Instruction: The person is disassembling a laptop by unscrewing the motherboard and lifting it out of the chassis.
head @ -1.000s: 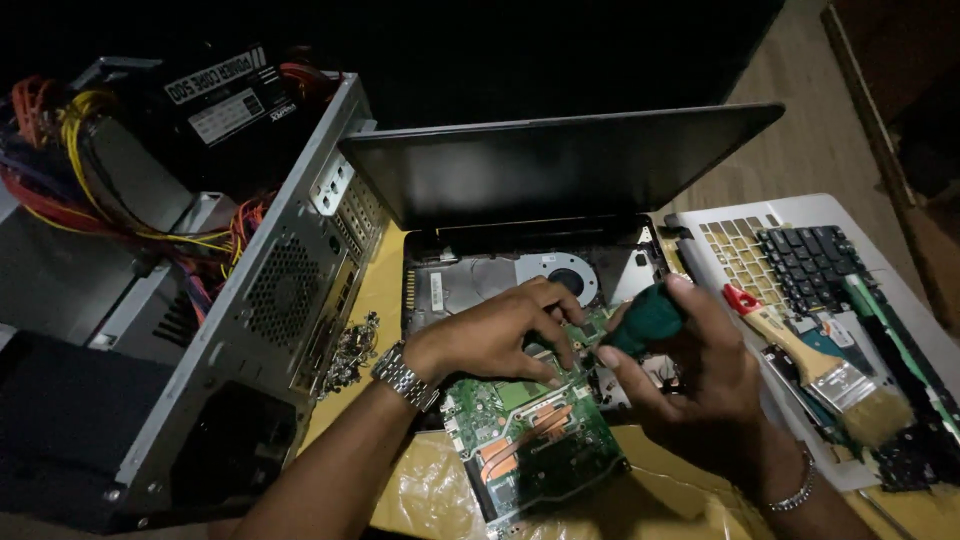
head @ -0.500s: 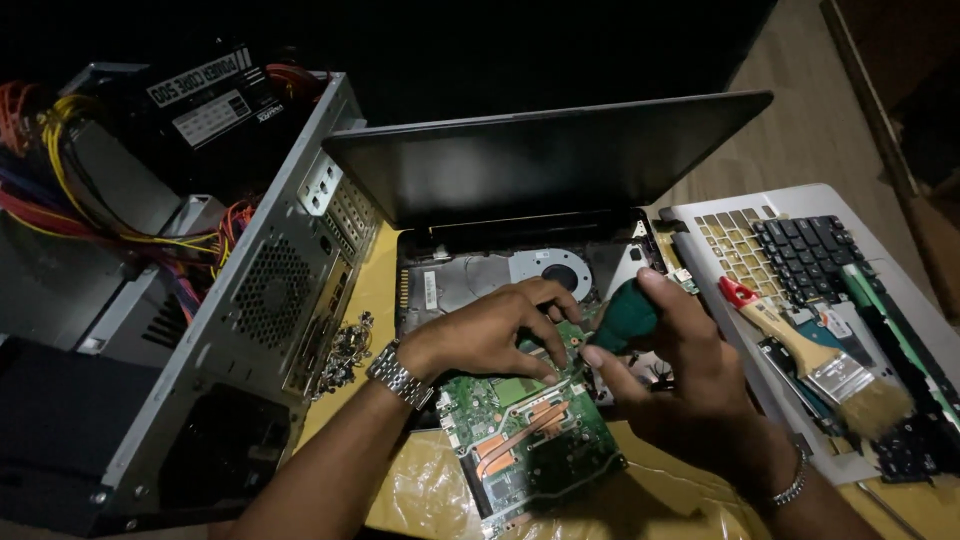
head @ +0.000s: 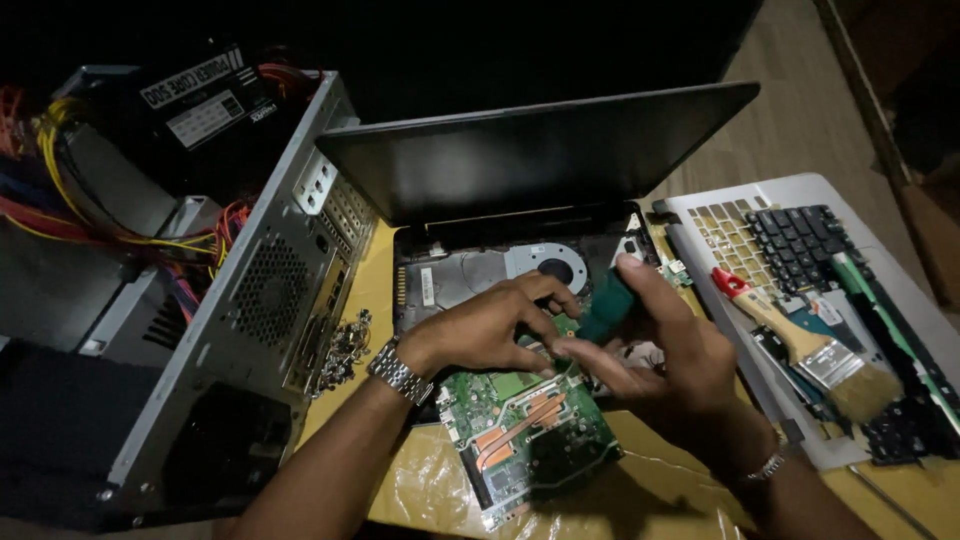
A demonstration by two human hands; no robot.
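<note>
A green laptop motherboard (head: 525, 425) with copper heat pipes lies tilted over the front of an opened laptop base (head: 470, 270), whose fan (head: 556, 268) shows at the back. My left hand (head: 490, 325), with a metal watch on its wrist, rests fingers-down on the board's upper edge. My right hand (head: 660, 350) grips a screwdriver by its green handle (head: 607, 305), held upright just right of the left fingers. The screwdriver's tip is hidden behind my fingers.
An open desktop computer case (head: 270, 290) with coloured cables stands on the left. Loose screws (head: 345, 345) lie beside it. On the right lies a removed laptop keyboard panel (head: 790, 235) with a paintbrush (head: 810, 345) on it. The laptop's dark screen (head: 530, 150) stands open behind.
Both hands stay on the motherboard. The right hand with the screwdriver has shifted slightly towards the left hand, and the view has drifted a little.
</note>
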